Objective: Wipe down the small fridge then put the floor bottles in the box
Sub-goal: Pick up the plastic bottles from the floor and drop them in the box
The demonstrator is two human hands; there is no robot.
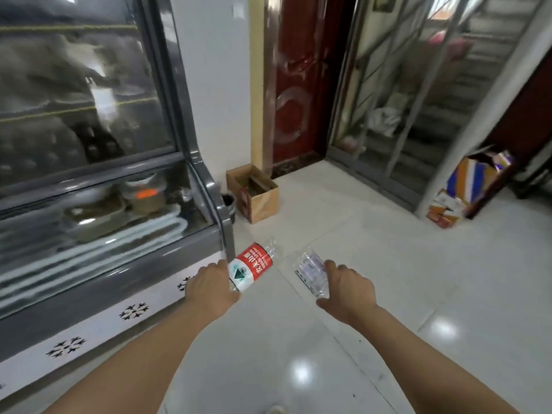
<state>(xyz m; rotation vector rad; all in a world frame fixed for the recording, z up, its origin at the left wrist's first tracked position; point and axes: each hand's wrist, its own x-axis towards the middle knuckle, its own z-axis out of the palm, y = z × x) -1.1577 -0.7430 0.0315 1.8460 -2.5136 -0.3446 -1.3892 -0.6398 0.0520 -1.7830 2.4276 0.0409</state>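
Observation:
My left hand point(210, 286) grips a clear plastic bottle with a red and white label point(252, 265), its top pointing away from me. My right hand point(348, 286) grips a second clear bottle with a pale bluish label point(310, 268). Both bottles are held above the white tiled floor, in front of the fridge's right corner. The small grey fridge point(104, 204) with glass doors fills the left side. An open brown cardboard box point(254, 192) stands on the floor by the wall, beyond the bottles and apart from them.
A dark red door point(295, 85) is behind the box. A metal-framed glass door point(388, 100) stands to the right, with colourful flattened cartons point(466, 186) leaning at its foot. A small dark bin point(228, 203) sits between fridge and box. Glossy floor tiles point(358, 324) spread ahead.

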